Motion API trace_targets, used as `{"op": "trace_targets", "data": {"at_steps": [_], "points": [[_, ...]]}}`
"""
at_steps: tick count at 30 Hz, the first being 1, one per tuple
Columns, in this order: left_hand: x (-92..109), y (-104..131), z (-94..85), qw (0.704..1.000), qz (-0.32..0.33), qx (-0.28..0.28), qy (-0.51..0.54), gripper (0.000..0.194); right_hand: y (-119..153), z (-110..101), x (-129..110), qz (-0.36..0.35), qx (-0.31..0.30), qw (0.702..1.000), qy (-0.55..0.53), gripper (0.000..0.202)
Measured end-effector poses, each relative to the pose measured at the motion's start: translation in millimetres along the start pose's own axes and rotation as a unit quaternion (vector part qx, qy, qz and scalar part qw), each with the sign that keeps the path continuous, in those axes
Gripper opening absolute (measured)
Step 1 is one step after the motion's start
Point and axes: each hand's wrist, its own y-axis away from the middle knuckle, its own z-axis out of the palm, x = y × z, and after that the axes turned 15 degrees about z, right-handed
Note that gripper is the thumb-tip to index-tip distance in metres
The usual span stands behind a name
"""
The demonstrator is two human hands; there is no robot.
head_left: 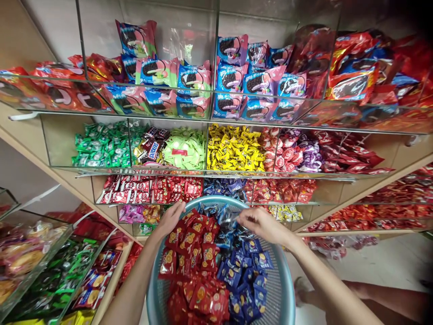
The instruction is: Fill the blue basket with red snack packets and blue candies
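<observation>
A large blue-green basket [289,289] holds red candy packets [189,239] on its left side, dark blue packets [248,271] on the right and black-and-blue packets [225,237] towards the back. My left hand [172,219] lies at the basket's upper left rim, its fingers together by the rim. Above the right part of the basket is my right hand [259,222], fingers closed in a pinch at a clear and dark wrapper [232,216] near the back packets.
Glass-fronted shelves [206,174] of wrapped candies and biscuits rise ahead. More candy bins [40,271] stand at the lower left. Another person's bare leg or arm [382,295] shows at the lower right, above the pale floor [392,264].
</observation>
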Motion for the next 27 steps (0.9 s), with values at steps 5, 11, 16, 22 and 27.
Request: {"op": "trace_targets", "data": {"at_steps": [5, 11, 16, 22, 27], "points": [[2.8, 0.4, -0.2, 1.0, -0.003, -0.011, -0.007, 0.04, 13.4, 27.9, -0.1, -0.057, -0.131, 0.988, 0.066, 0.029], [-0.3, 0.9, 1.1, 1.0, -0.002, -0.008, -0.002, 0.04, 20.2, 41.7, -10.1, -0.051, -0.104, 0.979, 0.169, 0.017], [-1.6, 1.7, 1.7, 1.0, -0.006, 0.0, 0.002, 0.042, 23.8, 40.6, -15.3, -0.055, -0.106, 0.972, 0.2, 0.012], [-2.4, 0.8, 1.9, 1.0, 0.002, -0.006, -0.003, 0.041, 18.2, 53.0, 1.3, -0.063, -0.184, 0.972, 0.133, 0.014], [-2.4, -0.1, 2.1, 1.0, 0.007, -0.002, -0.012, 0.042, -0.2, 61.2, 12.5, -0.036, -0.254, 0.964, 0.071, 0.016]]}}
